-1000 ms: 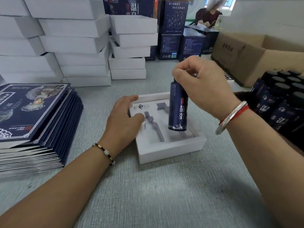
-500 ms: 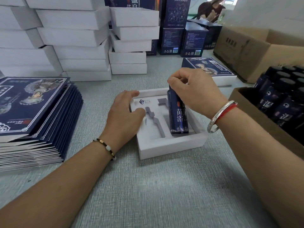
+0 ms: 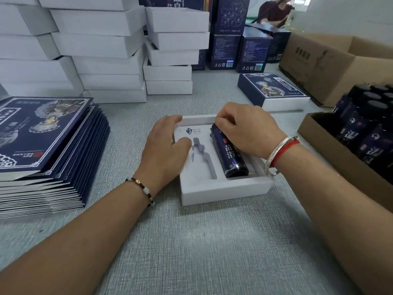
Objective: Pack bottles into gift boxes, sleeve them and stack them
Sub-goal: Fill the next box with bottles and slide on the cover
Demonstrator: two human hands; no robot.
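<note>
Head view. An open white gift box [image 3: 225, 188] lies on the grey table [image 3: 191, 252]. Its white insert carries two recesses — a narrow grey one [image 3: 204, 160] at centre and a wider one on the right. A dark blue bottle [image 3: 230, 155] lies in the right recess, base toward the viewer. The right hand [image 3: 244, 130] rests over the bottle's far end, fingers curled around its cap. The left hand [image 3: 163, 145] holds the box's left edge, thumb on the insert, fingers bent over the far-left corner. Left: a stack of flat blue sleeves [image 3: 49, 141]. Right: a carton of bottles [image 3: 361, 133]. Behind — a sleeved box [image 3: 274, 90] and stacks of white boxes [image 3: 106, 50].
</note>
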